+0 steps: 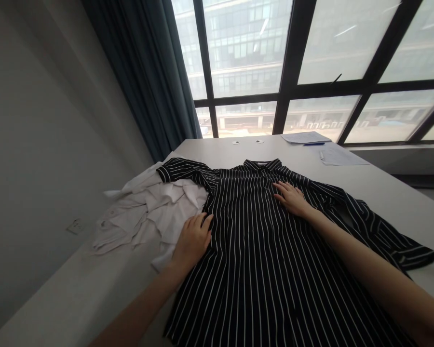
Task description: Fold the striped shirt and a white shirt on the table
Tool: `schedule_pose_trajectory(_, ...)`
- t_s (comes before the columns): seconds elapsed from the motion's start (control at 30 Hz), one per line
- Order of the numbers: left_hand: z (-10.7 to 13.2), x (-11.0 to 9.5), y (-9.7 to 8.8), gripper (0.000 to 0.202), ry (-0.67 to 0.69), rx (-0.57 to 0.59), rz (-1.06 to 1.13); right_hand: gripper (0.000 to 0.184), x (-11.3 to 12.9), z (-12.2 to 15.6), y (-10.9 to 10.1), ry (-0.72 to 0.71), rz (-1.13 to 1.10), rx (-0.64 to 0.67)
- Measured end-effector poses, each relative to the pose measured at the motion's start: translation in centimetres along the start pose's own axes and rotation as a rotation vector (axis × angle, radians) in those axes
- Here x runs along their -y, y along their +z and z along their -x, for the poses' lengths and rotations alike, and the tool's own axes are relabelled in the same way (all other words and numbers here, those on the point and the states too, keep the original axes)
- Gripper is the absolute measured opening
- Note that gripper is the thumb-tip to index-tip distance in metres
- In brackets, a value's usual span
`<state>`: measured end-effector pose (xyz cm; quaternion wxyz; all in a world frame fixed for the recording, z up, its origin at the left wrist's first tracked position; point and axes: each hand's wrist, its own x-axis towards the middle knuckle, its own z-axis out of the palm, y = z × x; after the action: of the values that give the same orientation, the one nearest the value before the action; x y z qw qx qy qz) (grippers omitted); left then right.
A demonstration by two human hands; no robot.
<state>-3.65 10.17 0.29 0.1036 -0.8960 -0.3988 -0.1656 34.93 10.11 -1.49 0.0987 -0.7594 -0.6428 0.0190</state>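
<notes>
A black short-sleeved shirt with white stripes (246, 241) lies spread on the white table, its collar toward the window. Its left-hand sleeve reaches over a heap of white cloth (159, 205), while the other sleeve stretches out to the right. My left hand (193, 238) rests at the left side edge of the shirt, fingers slightly bent and apart; their undersides are hidden. On the upper right chest my right hand (291, 197) lies flat with its fingers spread, touching the fabric.
Papers (305, 137) with a blue pen (314, 143) lie at the far right of the table (217, 147), near another sheet (342, 156). A wall socket (75, 226) is on the left. A dark blue curtain (155, 72) hangs beside the large windows.
</notes>
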Motion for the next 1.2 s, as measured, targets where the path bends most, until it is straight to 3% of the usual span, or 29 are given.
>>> schedule_pose_trajectory(0.13,1.3,0.0,-1.1,0.034,-0.066,-0.001,0.098,0.052,1.2,5.5,-1.1,-0.207,-0.066,-0.066)
schedule_pose_trajectory(0.23,2.8,-0.6,-1.9,0.036,-0.103,0.01,0.131,0.051,1.1,11.0,-1.5,-0.326,-0.075,-0.027)
schedule_pose_trajectory(0.37,5.1,-2.0,-2.6,0.042,-0.11,0.098,0.156,0.049,-2.4,17.5,-1.5,-0.213,-0.024,-0.087)
schedule_pose_trajectory(0.47,6.3,-2.7,-2.8,0.042,-0.116,0.166,0.165,0.054,-6.4,21.3,-1.3,-0.006,-0.003,-0.177)
schedule_pose_trajectory(0.57,6.8,-2.2,-3.2,0.045,-0.167,0.19,0.339,0.057,-9.2,24.2,-1.1,0.145,-0.03,-0.256)
schedule_pose_trajectory(0.7,6.5,0.1,-4.8,0.042,-0.315,0.257,0.7,0.05,-10.0,26.1,-1.2,0.18,-0.233,-0.245)
schedule_pose_trajectory(0.83,6.4,2.5,-6.7,0.042,-0.343,0.508,0.89,0.049,-10.1,26.3,-1.7,0.222,-0.306,-0.218)
schedule_pose_trajectory(1.03,7.0,3.4,-7.6,0.034,-0.354,0.805,0.903,0.045,-10.7,26.5,-2.1,0.309,-0.201,-0.339)
schedule_pose_trajectory(1.2,7.0,3.0,-8.1,0.023,-0.35,0.901,0.905,0.046,-11.5,26.8,-2.1,0.414,-0.369,-0.214)
